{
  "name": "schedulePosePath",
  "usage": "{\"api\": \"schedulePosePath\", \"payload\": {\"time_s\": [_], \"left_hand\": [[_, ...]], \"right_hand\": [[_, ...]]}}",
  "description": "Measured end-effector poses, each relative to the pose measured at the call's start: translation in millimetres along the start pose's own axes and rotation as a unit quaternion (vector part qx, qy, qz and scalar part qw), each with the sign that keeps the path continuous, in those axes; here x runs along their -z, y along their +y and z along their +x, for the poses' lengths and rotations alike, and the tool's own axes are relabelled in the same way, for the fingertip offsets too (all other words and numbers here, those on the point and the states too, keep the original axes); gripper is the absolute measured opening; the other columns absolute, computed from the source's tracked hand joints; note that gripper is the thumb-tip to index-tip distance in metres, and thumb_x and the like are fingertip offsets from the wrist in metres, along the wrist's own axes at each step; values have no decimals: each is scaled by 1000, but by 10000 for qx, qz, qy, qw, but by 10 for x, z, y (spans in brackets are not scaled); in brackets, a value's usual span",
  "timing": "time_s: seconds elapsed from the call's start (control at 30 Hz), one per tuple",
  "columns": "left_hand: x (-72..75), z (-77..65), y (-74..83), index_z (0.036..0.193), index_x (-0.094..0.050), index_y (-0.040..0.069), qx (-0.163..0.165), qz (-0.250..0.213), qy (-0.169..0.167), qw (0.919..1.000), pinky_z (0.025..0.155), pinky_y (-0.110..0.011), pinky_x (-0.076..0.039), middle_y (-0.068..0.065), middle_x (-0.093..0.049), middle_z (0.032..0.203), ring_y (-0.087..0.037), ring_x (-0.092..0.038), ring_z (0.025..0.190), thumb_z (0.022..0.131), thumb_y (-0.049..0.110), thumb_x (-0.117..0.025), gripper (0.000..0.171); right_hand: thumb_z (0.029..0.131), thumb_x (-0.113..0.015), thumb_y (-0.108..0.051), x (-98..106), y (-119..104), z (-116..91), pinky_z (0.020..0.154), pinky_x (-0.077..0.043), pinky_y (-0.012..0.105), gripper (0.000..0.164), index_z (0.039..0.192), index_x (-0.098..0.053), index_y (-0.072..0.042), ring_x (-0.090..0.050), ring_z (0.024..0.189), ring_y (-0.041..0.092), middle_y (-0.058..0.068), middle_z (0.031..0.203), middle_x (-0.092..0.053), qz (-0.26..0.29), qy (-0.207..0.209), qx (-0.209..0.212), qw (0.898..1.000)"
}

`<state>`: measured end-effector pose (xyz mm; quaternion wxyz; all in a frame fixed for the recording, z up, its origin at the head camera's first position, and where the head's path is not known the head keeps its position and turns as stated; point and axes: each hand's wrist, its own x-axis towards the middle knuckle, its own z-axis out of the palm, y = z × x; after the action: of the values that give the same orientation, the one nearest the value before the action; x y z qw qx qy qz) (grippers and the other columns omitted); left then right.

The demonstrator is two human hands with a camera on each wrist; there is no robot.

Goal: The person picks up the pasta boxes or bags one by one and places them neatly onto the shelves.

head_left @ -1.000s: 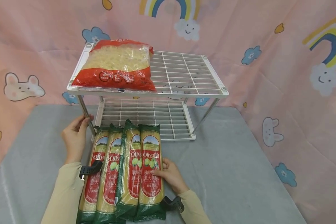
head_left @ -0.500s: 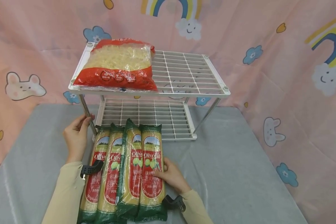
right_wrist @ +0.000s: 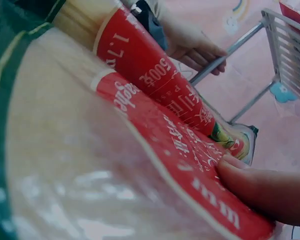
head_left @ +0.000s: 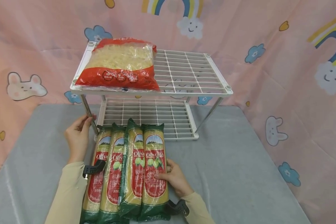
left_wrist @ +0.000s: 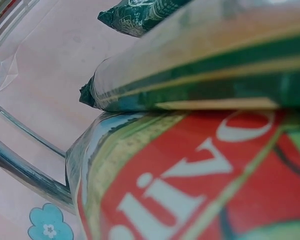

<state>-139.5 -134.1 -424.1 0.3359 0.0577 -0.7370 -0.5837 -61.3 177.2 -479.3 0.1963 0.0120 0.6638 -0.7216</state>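
Note:
Several green-ended packs of spaghetti with red labels stand side by side, leaning at the front of a two-tier white wire rack [head_left: 196, 73]. My right hand [head_left: 177, 177] holds the rightmost spaghetti pack [head_left: 154, 168] at its right edge, thumb on the red label and the other fingers mostly hidden behind. In the right wrist view the thumb [right_wrist: 255, 187] presses into the wrapper. At the left, my left hand [head_left: 77, 135] pinches the rack's front left metal post [head_left: 86, 107], beside the leftmost spaghetti pack [head_left: 96, 174]. That post [left_wrist: 30, 167] also shows in the left wrist view.
On the left of the rack's upper shelf lies a red and clear bag of pasta [head_left: 120, 63]. The lower wire shelf [head_left: 145, 109] is partly behind the spaghetti packs. A grey cloth [head_left: 235, 161] covers the table, and a pink patterned curtain [head_left: 221, 28] hangs behind.
The whole scene has drifted slightly right in the head view. Both hands keep their holds, and the packs stay in place against the rack.

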Motion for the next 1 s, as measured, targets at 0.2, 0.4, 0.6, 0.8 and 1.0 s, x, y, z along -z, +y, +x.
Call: {"api": "schedulePosePath", "payload": {"time_s": [0.2, 0.4, 0.6, 0.8, 1.0], "left_hand": [[-13, 10, -22, 107, -70, -2, 1, -24, -81, 10000, 80, -14, -49, 11, -70, 93, 1, -65, 87, 92, 17, -63, 25], [-9, -29, -42, 106, -69, -4, -13, -129, -50, 9999, 80, -13, -48, 24, -65, 87, 1, -65, 87, 92, 16, -62, 26], [-44, -13, -39, 106, -69, -4, -174, 67, -111, 9998, 81, -13, -48, -5, -71, 97, 6, -63, 87, 92, 18, -61, 27], [-45, -22, -16, 106, -69, -4, -173, 6, -84, 9998, 81, -13, -49, -5, -71, 97, 2, -64, 87, 92, 15, -61, 25], [1, -28, -3, 105, -69, -4, -161, 4, -55, 9999, 80, -13, -48, 13, -68, 92, -1, -65, 88, 92, 17, -62, 26]], "right_hand": [[74, -73, 4, 6, -60, -29, 70, -55, 31, 66, 130, -40, 12, -67, 70, 17, 18, 90, -69, -72, 90, 23, 9999], [75, -72, 3, 37, -95, -123, 72, -55, 32, 65, 131, -39, 13, -68, 74, 18, 18, 95, -69, 40, 49, -90, 9999], [76, -69, 5, 132, -153, -221, 70, -56, 32, 65, 132, -36, 14, -68, 72, 16, 10, 89, -70, 243, 104, 91, 9996], [76, -69, 5, 233, -279, -341, 72, -55, 31, 67, 133, -35, 14, -67, 73, 16, 9, 89, -70, 87, 286, 180, 9994], [77, -68, 4, 321, -404, -449, 74, -55, 32, 68, 135, -33, 14, -67, 74, 17, 10, 89, -69, -46, 377, 154, 9992]]}}
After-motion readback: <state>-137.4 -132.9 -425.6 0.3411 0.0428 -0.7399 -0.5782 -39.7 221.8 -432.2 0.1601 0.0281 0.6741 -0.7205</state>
